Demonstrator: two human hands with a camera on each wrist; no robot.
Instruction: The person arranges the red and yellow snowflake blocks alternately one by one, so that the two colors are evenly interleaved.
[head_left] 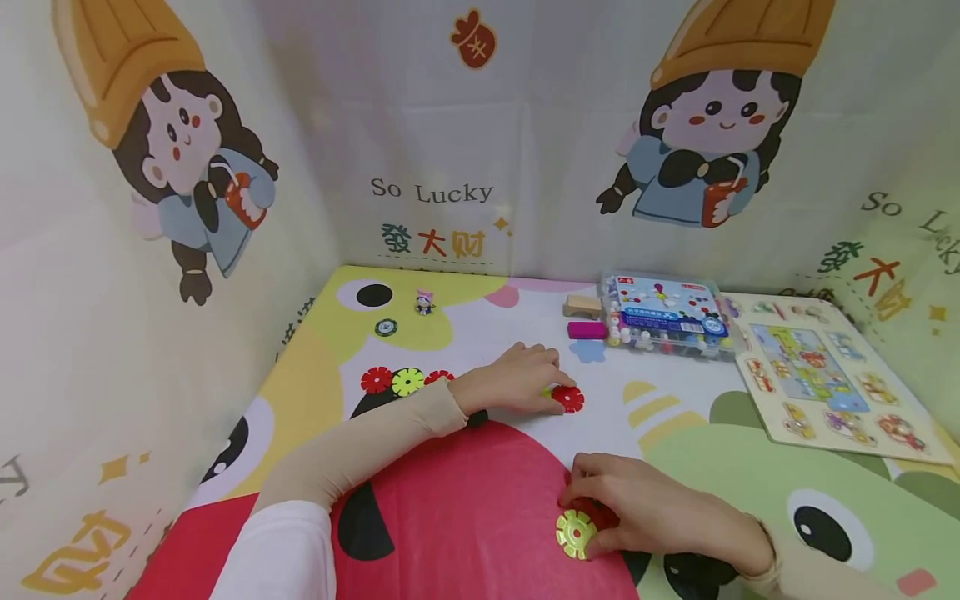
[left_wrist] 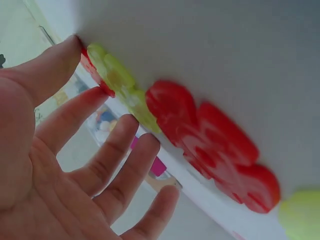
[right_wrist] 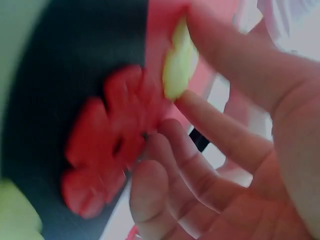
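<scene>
My left hand (head_left: 521, 375) pinches a red notched plastic disc (head_left: 572, 399) by its edges at the right end of a row of discs. In the left wrist view, a yellow-green disc (left_wrist: 117, 75) and another red disc (left_wrist: 210, 145) lie beside it. Farther left along the row are a red disc (head_left: 377, 380) and a yellow-green one (head_left: 408, 382); my forearm and hand hide part of it. Nearer the front, my right hand (head_left: 645, 504) holds a yellow-green disc (head_left: 576, 534) between thumb and index finger. Below that hand is a red disc (right_wrist: 107, 145), mostly hidden in the head view.
At the back right stands a clear box (head_left: 667, 317) of small colored parts, beside a wooden block (head_left: 582, 306) and a magenta block (head_left: 587, 331). A wooden puzzle board (head_left: 821, 425) lies at the right. A small figurine (head_left: 424, 302) and a round token (head_left: 386, 327) are back left.
</scene>
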